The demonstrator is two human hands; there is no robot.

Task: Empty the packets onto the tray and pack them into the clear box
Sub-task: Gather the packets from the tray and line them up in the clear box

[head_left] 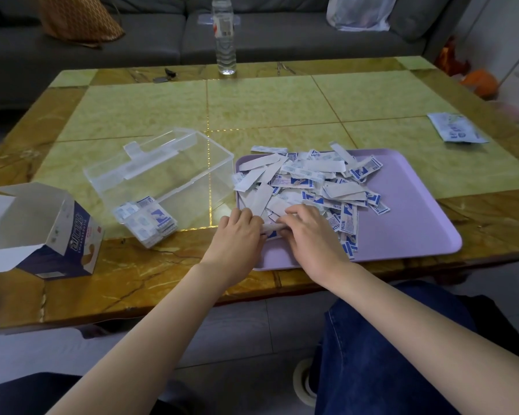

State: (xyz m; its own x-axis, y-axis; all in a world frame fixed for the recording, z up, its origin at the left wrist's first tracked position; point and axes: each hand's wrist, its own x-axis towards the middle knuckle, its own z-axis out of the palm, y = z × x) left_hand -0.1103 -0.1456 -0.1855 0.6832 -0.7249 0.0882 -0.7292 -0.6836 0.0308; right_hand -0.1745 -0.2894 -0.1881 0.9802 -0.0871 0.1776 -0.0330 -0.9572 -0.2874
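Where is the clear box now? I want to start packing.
In the head view, the clear box stands on the table, just left of the purple tray, with the opened cardboard carton further left.

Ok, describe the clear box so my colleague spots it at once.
On the marble table, look just left of the purple tray. The clear box stands there, see-through, with a small stack of packets in its near corner. The cardboard carton further left is opaque and printed.

The green-and-amber tiled surface (282, 103) carries a lilac tray (408, 217); just left of it a clear box (162, 181); an opened carton (42, 229) at the left edge; a water bottle (226, 49) far back; a flat packet (456, 128) far right.
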